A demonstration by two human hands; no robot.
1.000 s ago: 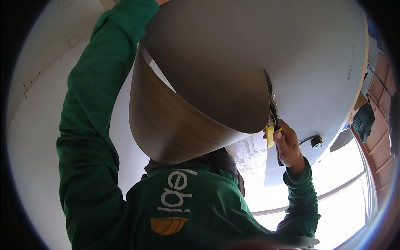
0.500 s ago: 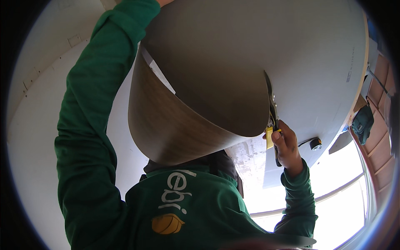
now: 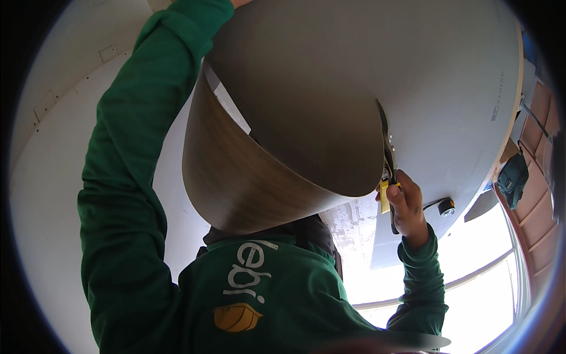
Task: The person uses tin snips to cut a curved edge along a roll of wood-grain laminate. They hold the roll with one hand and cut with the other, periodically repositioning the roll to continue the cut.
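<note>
A large flexible sheet (image 3: 306,71) spreads before me, grey on its back and brown wood-grain on its curled-over flap (image 3: 253,189). In my right hand (image 3: 408,207) is a pair of yellow-and-black snips (image 3: 385,196), gripped at the sheet's edge where the flap parts from the flat portion. A narrow dark gap runs up from the snips between the two portions. My left arm reaches up along the sheet's left side. Only a sliver of my left hand (image 3: 240,2) shows at the top edge, by the sheet; its fingers are out of sight.
A tape measure (image 3: 446,206) lies on the sheet's grey back, right of my right hand. Farther right, beyond the sheet's edge, is a dark green bag (image 3: 512,180) near reddish-brown panels (image 3: 539,218). A pale wall or surface (image 3: 44,194) curves along the left.
The sheet and my left arm have shifted slightly to the right. My right hand stays at the cut edge with the snips, barely moved.
</note>
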